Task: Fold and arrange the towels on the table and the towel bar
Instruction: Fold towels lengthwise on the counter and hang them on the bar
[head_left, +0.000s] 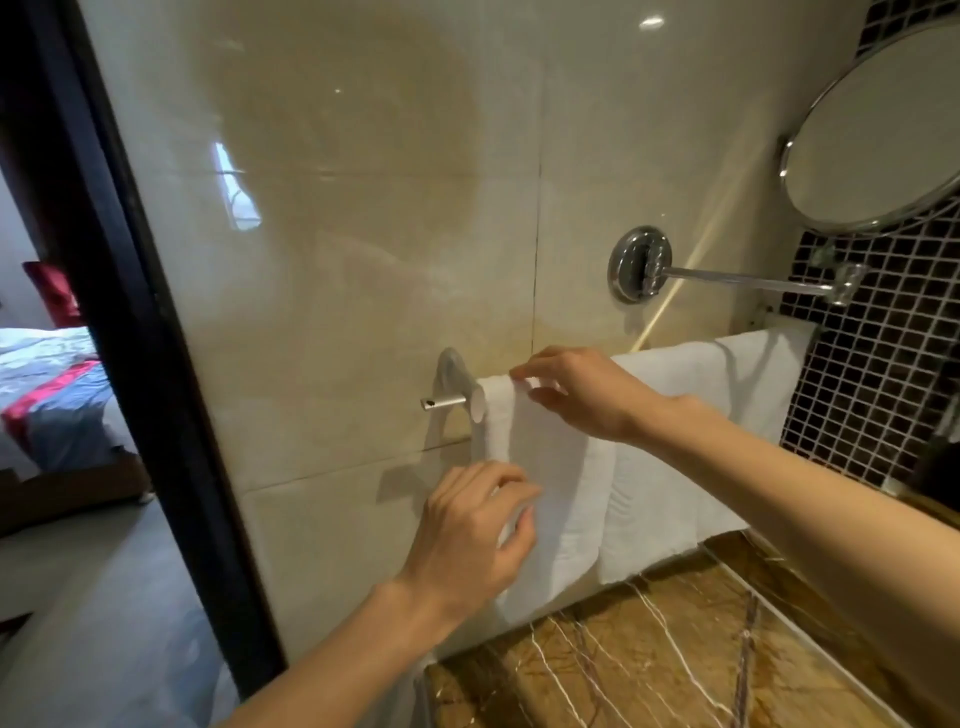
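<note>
A white towel (561, 483) hangs over the towel bar (444, 401), its left edge just short of the bar's bare end; the right hand (582, 395) pinches the fold on top; the left hand (467, 535) curls its fingers round the hanging left edge; the marble counter (649, 649) lies close below the hem.

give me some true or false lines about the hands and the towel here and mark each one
1. The right hand pinches the towel at its top, by the bar. True.
2. The left hand hangs free, holding nothing. False: it grips the towel's left edge, below the bar.
3. A round mirror is mounted up to the right. True.
4. The bar is bare. False: the white towel hangs over it.
</note>
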